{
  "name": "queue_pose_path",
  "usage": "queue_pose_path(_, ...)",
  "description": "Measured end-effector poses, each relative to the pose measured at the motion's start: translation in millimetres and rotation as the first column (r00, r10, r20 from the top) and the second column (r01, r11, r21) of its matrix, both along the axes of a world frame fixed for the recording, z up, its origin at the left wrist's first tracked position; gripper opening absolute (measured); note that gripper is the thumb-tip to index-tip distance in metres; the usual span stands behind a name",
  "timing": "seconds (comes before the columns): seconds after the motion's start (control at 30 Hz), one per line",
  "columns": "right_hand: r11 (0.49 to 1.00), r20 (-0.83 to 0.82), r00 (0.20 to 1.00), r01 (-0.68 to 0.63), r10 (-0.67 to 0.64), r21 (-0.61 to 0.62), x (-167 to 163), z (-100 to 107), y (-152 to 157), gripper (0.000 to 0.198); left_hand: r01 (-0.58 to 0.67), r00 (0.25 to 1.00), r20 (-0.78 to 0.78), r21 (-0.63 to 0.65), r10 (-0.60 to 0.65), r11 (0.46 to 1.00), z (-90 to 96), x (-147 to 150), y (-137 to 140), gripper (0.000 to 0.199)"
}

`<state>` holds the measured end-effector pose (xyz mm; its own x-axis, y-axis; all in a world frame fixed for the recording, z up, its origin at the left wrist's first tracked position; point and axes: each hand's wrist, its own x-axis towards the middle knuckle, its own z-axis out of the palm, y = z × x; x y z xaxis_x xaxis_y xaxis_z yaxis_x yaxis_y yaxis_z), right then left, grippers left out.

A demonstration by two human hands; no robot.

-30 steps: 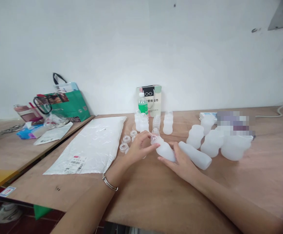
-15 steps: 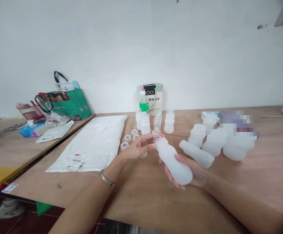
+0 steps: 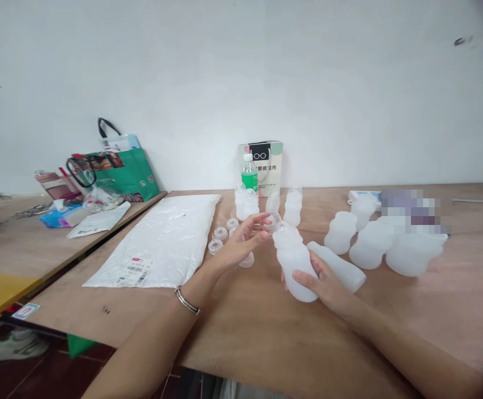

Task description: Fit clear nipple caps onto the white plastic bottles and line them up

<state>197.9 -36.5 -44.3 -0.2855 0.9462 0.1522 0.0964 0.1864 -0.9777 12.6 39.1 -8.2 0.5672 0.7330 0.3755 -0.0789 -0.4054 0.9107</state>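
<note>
My right hand [image 3: 327, 282] is wrapped round a frosted white squeeze bottle [image 3: 296, 266] with wavy sides. It leans a little to the left, with a clear pointed cap [image 3: 282, 228] on its mouth. Just left of that cap, my left hand [image 3: 247, 242] holds nothing, its fingers apart. Clear caps [image 3: 220, 233] sit in a group on the table beyond and beside the left hand. Behind both hands several capped bottles [image 3: 293, 206] stand upright. To the right, an uncapped bottle [image 3: 339, 266] lies on its side, partly hidden by my right hand.
More uncapped white bottles [image 3: 340, 233] cluster on the right of the wooden table [image 3: 241, 338]. A white plastic mailer [image 3: 158, 238] lies at left. A green-labelled drink bottle [image 3: 248, 174] and a paper bag [image 3: 273, 166] stand by the wall. A second table [image 3: 13, 238] holds bags.
My left hand has let go of the cap on the bottle and drawn slightly away, fingers opening. The bottle in my right hand has turned more upright. The view has shifted slightly.
</note>
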Motion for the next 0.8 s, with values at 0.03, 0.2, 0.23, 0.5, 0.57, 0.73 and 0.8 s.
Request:
queue_pose_path(0.03, 1.000, 0.009, 1.000, 0.008, -0.008, -0.007, 0, -1, 0, 0.049, -0.001, 1.000, 0.003, 0.012, 0.001, 1.000, -1.2, 0, 1, 0.063)
queue_pose_path(0.2, 1.000, -0.018, 1.000, -0.022, 0.022, -0.017, -1, -5, -1, 0.050, 0.025, 1.000, 0.001, 0.019, -0.025, 1.000, -4.4, 3, 2, 0.071)
queue_pose_path(0.23, 0.999, -0.039, 0.999, -0.038, 0.038, 0.002, -1, -6, -2, 0.051, -0.022, 1.000, 0.003, 0.013, 0.021, 1.000, -4.5, 4, 2, 0.065)
queue_pose_path(0.5, 0.998, 0.055, 0.998, 0.029, -0.032, 0.048, -8, -4, -5, 0.044, 0.067, 0.995, 0.076, 0.043, -0.070, 0.997, -3.3, 7, -16, 0.078)
queue_pose_path(0.57, 0.999, 0.036, 0.998, -0.052, 0.052, 0.013, -9, -4, -6, 0.042, 0.089, 0.995, 0.040, -0.003, -0.088, 0.996, -4.0, 8, -20, 0.076)
queue_pose_path(0.73, 0.986, -0.118, 0.982, -0.154, 0.146, -0.063, -8, -5, -6, 0.044, 0.040, 0.998, 0.053, -0.021, -0.038, 0.999, -5.9, 10, -15, 0.052)
queue_pose_path(0.8, 0.999, -0.081, 0.996, -0.031, 0.029, -0.027, -8, -4, -5, 0.045, 0.004, 0.998, 0.057, -0.016, -0.003, 1.000, -5.4, 10, -12, 0.041)
